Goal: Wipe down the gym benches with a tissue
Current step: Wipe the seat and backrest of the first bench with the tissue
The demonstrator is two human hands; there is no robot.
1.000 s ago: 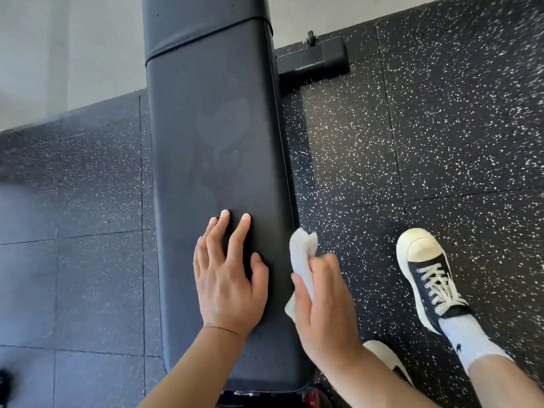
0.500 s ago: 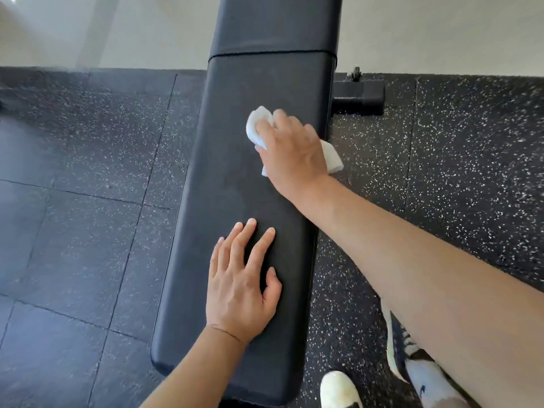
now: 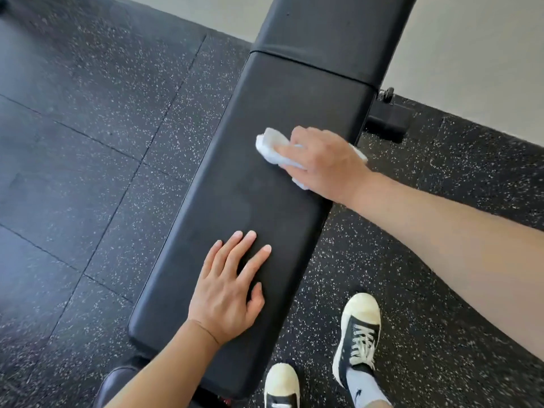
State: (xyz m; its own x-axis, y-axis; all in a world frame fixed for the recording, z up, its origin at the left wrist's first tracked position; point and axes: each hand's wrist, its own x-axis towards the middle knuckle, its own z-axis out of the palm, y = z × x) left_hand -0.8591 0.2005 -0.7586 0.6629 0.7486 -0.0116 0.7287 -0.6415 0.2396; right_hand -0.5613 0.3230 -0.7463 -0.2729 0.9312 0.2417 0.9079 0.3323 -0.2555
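The tissue is pressed on the middle of the bench under the curled right hand, while the left hand lies flat near the end; overlapping strokes with even pressure are advised.

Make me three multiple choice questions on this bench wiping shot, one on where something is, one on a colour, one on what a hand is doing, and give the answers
1. Where is the tissue?
A. on the bench pad
B. on the floor
C. on a shoe

2. What colour is the bench pad?
A. red
B. black
C. white

3. What is the left hand doing?
A. gripping the tissue
B. making a fist
C. resting flat on the pad

Answers: 1 A, the right hand presses it onto the pad. 2 B, the padding is black throughout. 3 C, its fingers lie straight, holding nothing.
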